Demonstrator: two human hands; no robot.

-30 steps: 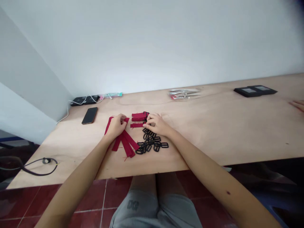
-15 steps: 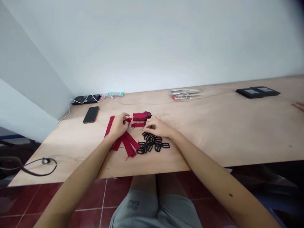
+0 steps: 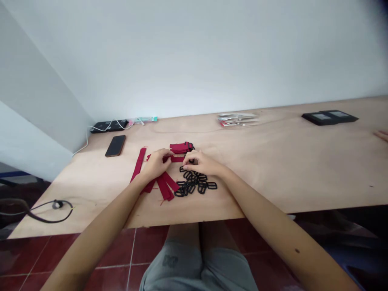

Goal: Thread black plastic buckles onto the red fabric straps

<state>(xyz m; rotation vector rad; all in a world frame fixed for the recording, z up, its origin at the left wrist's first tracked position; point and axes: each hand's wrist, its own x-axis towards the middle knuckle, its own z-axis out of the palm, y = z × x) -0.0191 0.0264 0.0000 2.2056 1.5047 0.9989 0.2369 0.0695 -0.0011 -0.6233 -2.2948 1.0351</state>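
Note:
My left hand is closed, thumb and fingers pinched on a red webbing strap whose tail shows behind the hand. My right hand is also closed, its fingertips on a black slide buckle just above the loose ones. More red straps fan out under and below my left hand, and a single one lies to its left. Beyond both hands sits a stack of red straps with black buckles. Below my right hand spreads a pile of black slide buckles.
A phone lies at the left, with a black device and white cable behind it. Flat plastic packets and black cases lie along the wall. Another person's hand rests at the right edge. A black cable loops at front left.
My left hand has moved right with the strap, closer to my right hand. A slide buckle now shows at my right fingertips; that hand has barely moved.

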